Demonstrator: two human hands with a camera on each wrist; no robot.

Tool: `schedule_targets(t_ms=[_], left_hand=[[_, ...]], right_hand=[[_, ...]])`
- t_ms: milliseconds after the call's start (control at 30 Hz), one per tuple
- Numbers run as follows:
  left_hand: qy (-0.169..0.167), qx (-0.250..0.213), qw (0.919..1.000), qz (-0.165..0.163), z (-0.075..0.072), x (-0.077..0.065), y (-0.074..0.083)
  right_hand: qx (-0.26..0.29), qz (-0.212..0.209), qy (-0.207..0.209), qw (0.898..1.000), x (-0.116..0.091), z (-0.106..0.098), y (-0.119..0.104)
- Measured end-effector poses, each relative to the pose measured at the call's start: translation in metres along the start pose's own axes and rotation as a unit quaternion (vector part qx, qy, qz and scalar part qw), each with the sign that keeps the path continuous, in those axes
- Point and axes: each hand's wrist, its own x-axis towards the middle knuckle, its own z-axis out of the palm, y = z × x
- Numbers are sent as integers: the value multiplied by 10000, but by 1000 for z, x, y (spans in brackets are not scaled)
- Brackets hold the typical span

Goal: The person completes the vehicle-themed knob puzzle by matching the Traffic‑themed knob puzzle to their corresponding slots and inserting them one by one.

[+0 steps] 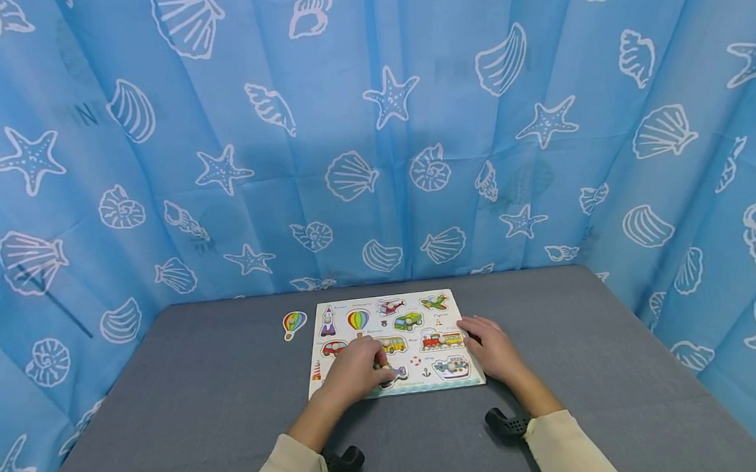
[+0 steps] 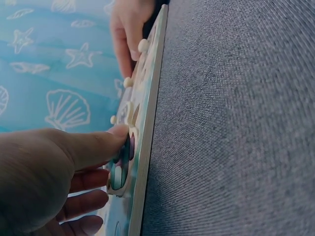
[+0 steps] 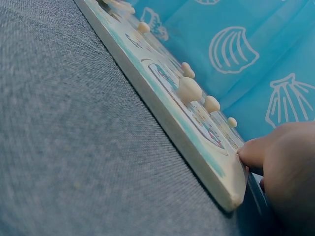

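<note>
A wooden knob puzzle board [image 1: 355, 302] with vehicle pictures lies flat on the grey table. My left hand [image 1: 357, 369] is over its lower left part, thumb and index finger pinching a teal and purple puzzle piece [image 2: 119, 172]. In the left wrist view that piece overlaps its slot, and the other fingers are bent loosely beside it. At the board's right edge rests my right hand [image 1: 496, 349], fingertips touching the rim near the ship piece [image 1: 451, 367]. Its thumb [image 3: 253, 152] shows close to the corner in the right wrist view.
A loose hot-air-balloon piece [image 1: 294, 324] lies left of the board's upper corner. Train [image 1: 441, 340], green truck [image 1: 408, 322] and other pieces with round knobs [image 3: 189, 90] stand up from the board. A blue shell-print curtain [image 1: 374, 192] hangs behind the table.
</note>
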Motion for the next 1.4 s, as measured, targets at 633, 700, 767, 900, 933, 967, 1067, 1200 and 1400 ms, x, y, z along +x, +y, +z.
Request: schedule_targets(t_ms=[633, 700, 767, 900, 933, 967, 1067, 1200, 1400], left_hand=[[-69, 13, 9995, -299, 0, -2, 5], [-56, -8, 9995, -298, 0, -2, 5], [-47, -19, 9995, -297, 0, -3, 5], [-25, 34, 9996, -263, 0, -4, 4], [-14, 58, 9997, -239, 0, -4, 3], [-3, 70, 9998, -209, 0, -4, 3], [-19, 96, 9999, -136, -1, -4, 2], [-102, 42, 9999, -26, -2, -4, -2], [-221, -387, 9989, 122, -6, -4, -13]], right_hand=[[65, 27, -54, 10000, 1, -3, -1], [65, 28, -61, 10000, 0, -3, -1], [60, 23, -74, 10000, 0, -3, 0], [84, 49, -94, 9999, 1, -2, 1], [94, 56, -97, 9999, 1, -2, 1], [105, 63, -96, 9999, 1, -2, 1], [107, 65, -80, 9999, 1, -2, 0], [71, 78, -58, 9999, 1, -1, 0], [46, 103, -50, 9999, 1, -1, -1]])
